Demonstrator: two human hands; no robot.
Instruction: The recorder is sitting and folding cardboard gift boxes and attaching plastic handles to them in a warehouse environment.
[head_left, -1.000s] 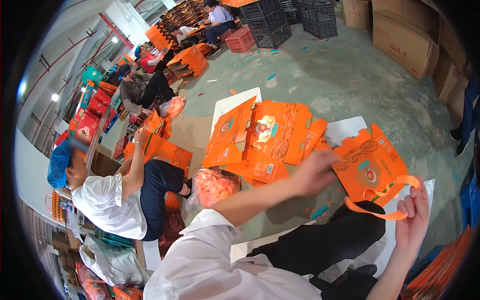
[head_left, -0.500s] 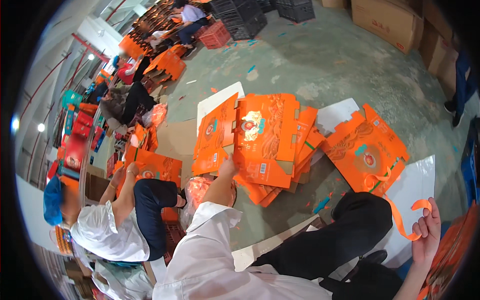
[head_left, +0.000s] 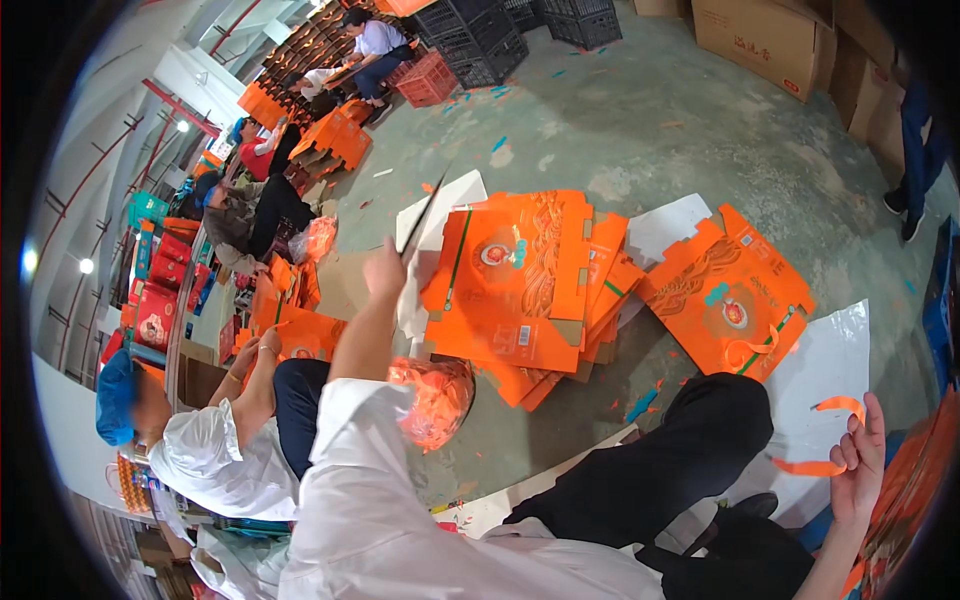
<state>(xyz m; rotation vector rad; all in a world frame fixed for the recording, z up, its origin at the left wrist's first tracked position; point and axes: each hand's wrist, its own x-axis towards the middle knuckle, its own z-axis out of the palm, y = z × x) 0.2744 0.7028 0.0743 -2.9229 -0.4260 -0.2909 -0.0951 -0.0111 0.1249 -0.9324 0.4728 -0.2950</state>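
My left hand (head_left: 383, 272) is closed on a thin flat sheet (head_left: 424, 215), seen nearly edge-on and dark, to the left of a stack of orange printed carton blanks (head_left: 515, 275). Its face is hidden from this angle. At the far right, my right hand (head_left: 858, 465) is closed on a curled orange strip (head_left: 842, 405), whose other end sticks out to the left below. Another orange carton blank (head_left: 725, 290) lies right of the stack, a loose orange strip (head_left: 752, 350) curled on its lower edge.
A plastic bag of orange scraps (head_left: 433, 400) sits by my left sleeve. Close on the left, a person in a blue cap (head_left: 220, 455) handles orange sheets. Black crates (head_left: 475, 45), a red crate (head_left: 427, 80) and cardboard boxes (head_left: 755, 45) stand farther off. Scraps dot the floor.
My left hand has moved up and left, with the orange sheet it held swung away from the stack and turned edge-on. My right hand stays at the far right with the strip.
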